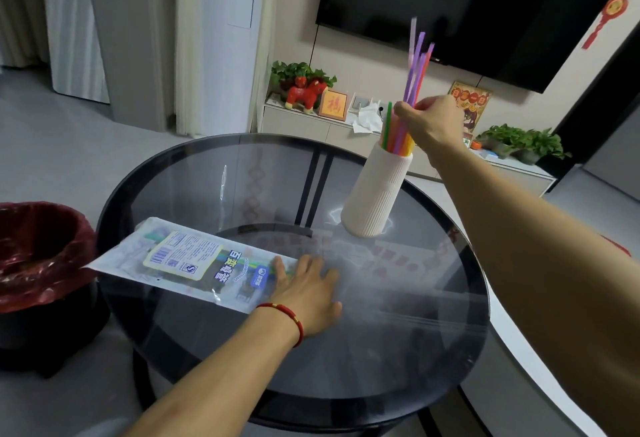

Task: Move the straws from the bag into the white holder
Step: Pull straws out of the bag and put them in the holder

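Right hand (431, 121) pinches the straws (415, 69) — long axis near upright, lower ends apparently inside the holder (377, 190) directly below. Left hand (308, 294) lies flat, pressing the bag (194, 260) on the surface (398, 315).

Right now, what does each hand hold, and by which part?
The right hand grips a bunch of straws around mid-length, over the white holder. The left hand holds nothing; it lies flat on the bag.

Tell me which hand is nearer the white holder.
Right. The right hand grips straws just above the white holder; the left hand rests on the bag, well apart.
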Motion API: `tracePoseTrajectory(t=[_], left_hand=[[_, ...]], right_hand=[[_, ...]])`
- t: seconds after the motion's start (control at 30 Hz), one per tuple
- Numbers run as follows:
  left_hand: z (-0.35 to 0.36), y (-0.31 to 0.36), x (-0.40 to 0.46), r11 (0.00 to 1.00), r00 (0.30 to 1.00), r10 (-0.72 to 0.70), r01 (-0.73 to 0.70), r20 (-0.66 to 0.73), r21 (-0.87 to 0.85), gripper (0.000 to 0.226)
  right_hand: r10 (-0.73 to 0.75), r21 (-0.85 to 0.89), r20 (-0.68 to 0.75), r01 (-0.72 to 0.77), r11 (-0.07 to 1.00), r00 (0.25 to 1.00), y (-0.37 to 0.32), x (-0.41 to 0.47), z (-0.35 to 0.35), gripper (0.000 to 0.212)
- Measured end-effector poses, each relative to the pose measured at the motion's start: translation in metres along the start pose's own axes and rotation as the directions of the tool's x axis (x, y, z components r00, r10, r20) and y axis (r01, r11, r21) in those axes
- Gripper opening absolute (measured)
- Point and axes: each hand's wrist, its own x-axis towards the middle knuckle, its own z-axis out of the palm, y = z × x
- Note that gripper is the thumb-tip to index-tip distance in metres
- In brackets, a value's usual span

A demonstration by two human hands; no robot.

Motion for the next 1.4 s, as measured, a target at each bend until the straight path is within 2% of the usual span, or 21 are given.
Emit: tracePoseTrajectory(t=[0.1, 0.17, 0.2, 0.27, 0.37, 0.43, 0.57, 0.63, 0.73, 0.8, 0.87, 0.93, 1.03, 1.13, 1.23, 1.33, 1.4], left_hand=[[0.0, 0.0, 0.0, 1.0, 1.0, 0.005, -0.005, 0.008, 0.015, 0.045], [0.0, 0.0, -0.001, 1.0, 1.0, 0.008, -0.008, 0.01, 0.021, 0.044], [-0.001, 0.0, -0.001, 1.0, 1.0, 0.007, -0.007, 0.009, 0.018, 0.045], [-0.002, 0.0, 0.0, 1.0, 1.0, 0.008, -0.008, 0.007, 0.014, 0.046], [-0.002, -0.002, 0.001, 1.0, 1.0, 0.013, -0.013, -0.008, -0.017, 0.048], [-0.004, -0.005, 0.001, 0.998, 0.999, 0.013, -0.015, -0.032, -0.065, 0.051], [-0.015, -0.017, -0.002, 0.991, 0.986, 0.032, -0.052, -0.164, -0.122, 0.068], [-0.022, -0.031, -0.006, 0.991, 0.985, 0.063, -0.081, -0.163, -0.108, 0.088], [-0.024, -0.058, -0.015, 0.996, 0.995, 0.094, -0.094, 0.042, -0.003, 0.123], [-0.022, -0.074, -0.021, 0.998, 0.986, 0.046, -0.051, 0.158, 0.026, 0.137], [-0.023, -0.082, -0.025, 0.999, 0.985, 0.027, -0.033, 0.17, 0.028, 0.142], [-0.027, -0.083, -0.026, 0.998, 0.992, 0.046, -0.05, 0.115, 0.031, 0.141], [-0.034, -0.074, -0.026, 0.991, 0.998, 0.059, -0.062, 0.027, 0.121, 0.133], [-0.038, -0.063, -0.025, 0.983, 0.995, 0.092, -0.084, -0.041, 0.164, 0.115], [-0.045, -0.05, -0.026, 0.965, 0.98, 0.171, -0.147, -0.099, 0.216, 0.097], [-0.053, -0.031, -0.026, 0.902, 0.949, 0.255, -0.165, -0.183, 0.4, 0.098], [-0.06, -0.018, -0.025, 0.817, 0.917, 0.336, -0.17, -0.215, 0.551, 0.104]], right_hand=[[-0.109, -0.078, -0.159, 0.098, 0.992, 0.981, -0.009, 0.001, -0.007, 0.05], [-0.263, -0.114, -0.209, 0.244, 0.963, 0.942, -0.015, 0.003, -0.014, 0.067], [-0.338, -0.128, -0.177, 0.319, 0.939, 0.924, -0.017, 0.005, -0.016, 0.073], [-0.418, -0.214, 0.006, 0.41, 0.887, 0.908, -0.018, 0.008, -0.016, 0.07], [-0.332, -0.409, 0.322, 0.446, 0.796, 0.887, -0.005, 0.005, -0.007, 0.048], [-0.276, -0.405, 0.37, 0.422, 0.811, 0.887, 0.003, -0.004, -0.002, 0.047], [-0.3, -0.332, 0.329, 0.408, 0.851, 0.895, 0.003, -0.009, -0.007, 0.052], [-0.355, -0.258, 0.23, 0.408, 0.876, 0.906, -0.001, -0.011, -0.015, 0.05], [-0.468, -0.16, 0.003, 0.463, 0.872, 0.884, 0.004, -0.03, -0.031, 0.037], [-0.486, -0.085, -0.057, 0.481, 0.873, 0.872, 0.016, -0.055, -0.034, 0.028], [-0.405, 0.029, 0.02, 0.405, 0.914, 0.914, 0.038, -0.091, -0.028, 0.022], [-0.247, 0.132, 0.225, 0.222, 0.966, 0.942, 0.064, -0.131, -0.012, 0.021], [-0.028, 0.214, 0.452, -0.078, 0.974, 0.892, 0.1, -0.189, 0.017, 0.021], [0.115, 0.356, 0.55, -0.357, 0.864, 0.827, 0.117, -0.223, 0.038, 0.022], [0.127, 0.416, 0.582, -0.428, 0.802, 0.803, 0.118, -0.227, 0.045, 0.023], [0.125, 0.498, 0.658, -0.553, 0.668, 0.743, 0.115, -0.227, 0.047, 0.03], [0.089, 0.517, 0.724, -0.624, 0.586, 0.684, 0.112, -0.23, 0.047, 0.034]])
